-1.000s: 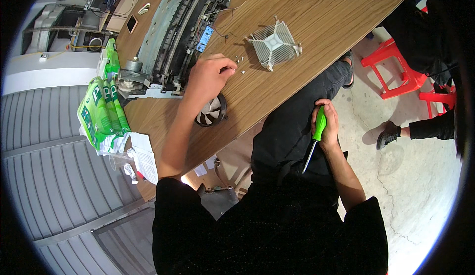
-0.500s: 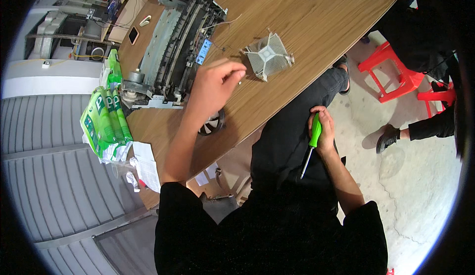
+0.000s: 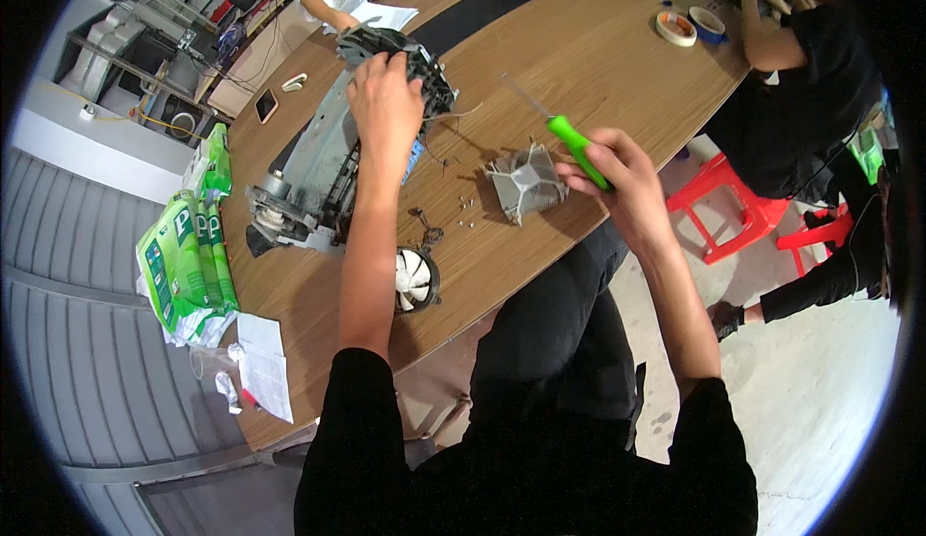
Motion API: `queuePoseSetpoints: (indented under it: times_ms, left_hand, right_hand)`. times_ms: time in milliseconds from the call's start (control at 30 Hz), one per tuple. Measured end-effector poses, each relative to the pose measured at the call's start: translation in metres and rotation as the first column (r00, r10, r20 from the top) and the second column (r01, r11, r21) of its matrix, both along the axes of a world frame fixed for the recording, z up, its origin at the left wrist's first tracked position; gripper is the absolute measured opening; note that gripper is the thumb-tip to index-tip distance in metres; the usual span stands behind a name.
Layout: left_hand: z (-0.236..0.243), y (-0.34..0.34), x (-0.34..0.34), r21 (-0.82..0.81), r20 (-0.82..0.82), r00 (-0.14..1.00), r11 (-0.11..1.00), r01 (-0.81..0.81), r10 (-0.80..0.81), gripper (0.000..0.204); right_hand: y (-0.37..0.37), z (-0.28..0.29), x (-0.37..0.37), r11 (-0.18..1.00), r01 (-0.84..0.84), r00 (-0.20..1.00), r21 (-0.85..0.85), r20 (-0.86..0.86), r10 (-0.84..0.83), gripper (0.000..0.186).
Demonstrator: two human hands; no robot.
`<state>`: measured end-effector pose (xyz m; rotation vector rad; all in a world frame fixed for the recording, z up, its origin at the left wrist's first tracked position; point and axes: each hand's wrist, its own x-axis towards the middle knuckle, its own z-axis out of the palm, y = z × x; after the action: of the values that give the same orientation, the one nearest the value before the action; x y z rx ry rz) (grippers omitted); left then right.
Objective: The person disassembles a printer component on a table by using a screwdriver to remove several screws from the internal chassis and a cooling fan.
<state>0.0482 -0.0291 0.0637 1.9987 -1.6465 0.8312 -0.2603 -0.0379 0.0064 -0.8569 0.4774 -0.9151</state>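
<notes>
On the wooden table [image 3: 617,63], head view, items as they lie:

- Left hand [image 3: 384,102]: fingers curled down over the far end of the stripped printer chassis [image 3: 333,164], gripping its dark top part; a hold of this kind looks meant to steady the frame
- Right hand [image 3: 622,174]: closed round the green handle of a screwdriver [image 3: 577,150], shaft pointing up and away toward the table's middle, tip clear of any surface; held ready rather than engaged, by my reading
- Printer chassis: grey metal and black plastic, lying slantwise along the table's left side, rollers and a motor at its near end, loose wires trailing from its right flank
- Finned heat sink [image 3: 526,184]: silver, square, flat on the table just left of the right hand, apart from the chassis
- Small screws [image 3: 465,213]: scattered between heat sink and chassis, likely parked there for safekeeping
- Round fan [image 3: 415,280]: white blades, at the near table edge beside the left forearm, its cable running up toward the screws
- Green packets [image 3: 188,256]: stacked at the left edge, white papers [image 3: 262,364] below them
- Phone [image 3: 266,105] and tape rolls [image 3: 690,25]: far side, well apart from the work
- Other people: one in white at the far end, one in black at the right by red stools [image 3: 719,203]; neither reaches into the working area
- Obstruction: the left forearm crosses the chassis and hides part of it
</notes>
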Motion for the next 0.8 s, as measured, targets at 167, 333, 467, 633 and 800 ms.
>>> queuePoseSetpoints:
  times_ms: [167, 333, 467, 633, 800]
  left_hand:
    - [0.007, -0.042, -0.026, 0.011, -0.111, 0.994, 1.000, -0.007, 0.008, 0.027]
    - [0.005, -0.024, -0.009, -0.060, -0.085, 0.987, 0.989, 0.135, -0.140, 0.019]
    - [-0.004, -0.026, -0.004, -0.073, -0.053, 0.987, 0.986, 0.150, -0.153, 0.018]
    - [-0.002, -0.028, -0.006, -0.092, -0.039, 0.985, 0.982, 0.165, -0.169, 0.016]
    - [-0.004, -0.031, -0.006, -0.079, -0.040, 0.988, 0.987, 0.143, -0.147, 0.018]
  right_hand:
    - [-0.090, -0.015, 0.037, 0.920, 0.024, 0.935, -0.390, -0.317, -0.159, 0.038]
    - [-0.088, -0.021, 0.073, 0.868, 0.043, 0.888, -0.495, -0.380, -0.260, 0.030]
    - [-0.090, -0.028, 0.074, 0.821, 0.011, 0.868, -0.571, -0.403, -0.291, 0.029]
    - [-0.087, -0.025, 0.071, 0.844, -0.007, 0.871, -0.536, -0.419, -0.258, 0.029]
    - [-0.087, -0.023, 0.071, 0.832, -0.010, 0.875, -0.555, -0.408, -0.261, 0.029]
